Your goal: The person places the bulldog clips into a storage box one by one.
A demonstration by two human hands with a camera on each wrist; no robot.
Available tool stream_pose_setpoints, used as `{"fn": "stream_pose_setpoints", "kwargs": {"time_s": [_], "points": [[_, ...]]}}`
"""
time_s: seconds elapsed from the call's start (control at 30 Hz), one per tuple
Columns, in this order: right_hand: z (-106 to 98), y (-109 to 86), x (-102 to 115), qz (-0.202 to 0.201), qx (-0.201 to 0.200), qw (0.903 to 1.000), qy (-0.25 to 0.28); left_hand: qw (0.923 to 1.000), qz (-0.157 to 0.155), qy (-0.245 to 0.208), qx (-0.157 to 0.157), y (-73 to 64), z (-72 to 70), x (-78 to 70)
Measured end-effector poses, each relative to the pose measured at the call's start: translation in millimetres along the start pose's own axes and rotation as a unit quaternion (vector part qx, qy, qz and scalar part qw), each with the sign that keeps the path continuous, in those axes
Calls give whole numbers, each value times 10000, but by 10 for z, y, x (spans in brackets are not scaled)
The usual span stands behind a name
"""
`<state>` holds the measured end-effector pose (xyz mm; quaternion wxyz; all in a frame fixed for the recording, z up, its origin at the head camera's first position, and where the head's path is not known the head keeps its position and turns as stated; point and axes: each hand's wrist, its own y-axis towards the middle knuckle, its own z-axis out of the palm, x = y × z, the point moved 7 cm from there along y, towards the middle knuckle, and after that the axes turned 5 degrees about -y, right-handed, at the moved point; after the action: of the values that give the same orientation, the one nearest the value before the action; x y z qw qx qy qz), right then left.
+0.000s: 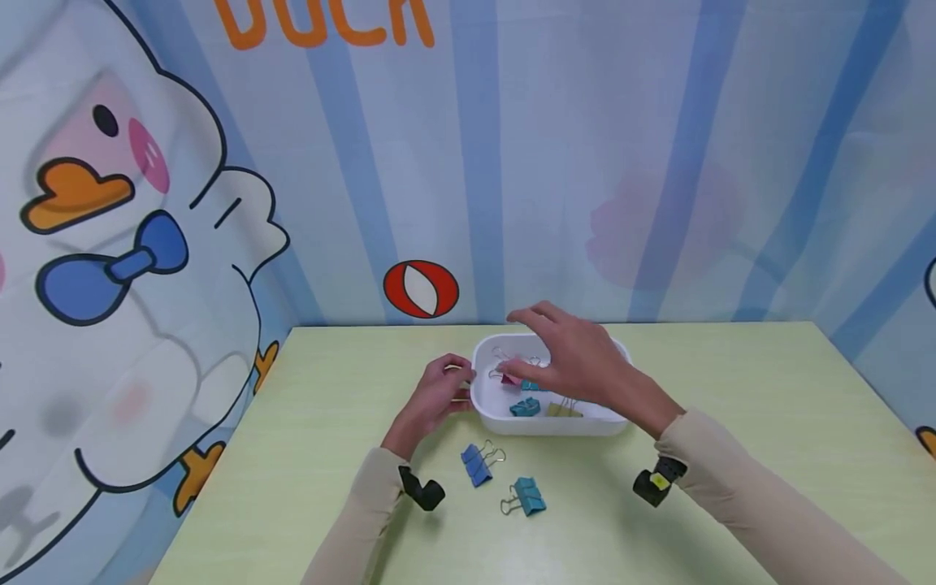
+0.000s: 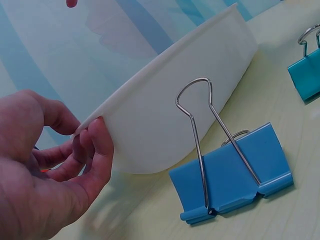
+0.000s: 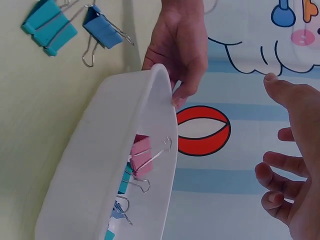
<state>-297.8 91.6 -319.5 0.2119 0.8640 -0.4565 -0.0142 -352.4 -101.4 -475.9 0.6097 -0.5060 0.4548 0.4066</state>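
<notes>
A white plastic tub sits on the table with several binder clips inside. My left hand pinches its left rim between thumb and fingers, as the left wrist view shows. Over the tub hovers my right hand, fingers spread and holding nothing. Inside are a pink binder clip, a teal binder clip and a yellow binder clip; my right hand partly covers the contents in the head view. In front of the tub lie a blue binder clip and another teal binder clip.
The pale yellow table ends at a cloth backdrop with blue stripes and cartoon ducks. Both forearms reach in from the front, each with a small black camera at the wrist.
</notes>
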Motion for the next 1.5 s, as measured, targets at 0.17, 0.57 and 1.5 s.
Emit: {"fn": "stream_pose_setpoints", "kwargs": {"time_s": [0.17, 0.57, 1.5], "points": [[25, -156, 111, -347, 195, 9990, -180, 10000, 13, -4, -11, -15, -4, -7], [334, -659, 378, -1278, 1488, 9803, 243, 9999, 95, 10, 64, -21, 7, -18], [1027, -1127, 253, -1181, 2607, 9511, 1160, 10000, 30, 30, -76, -13, 12, -9]]}}
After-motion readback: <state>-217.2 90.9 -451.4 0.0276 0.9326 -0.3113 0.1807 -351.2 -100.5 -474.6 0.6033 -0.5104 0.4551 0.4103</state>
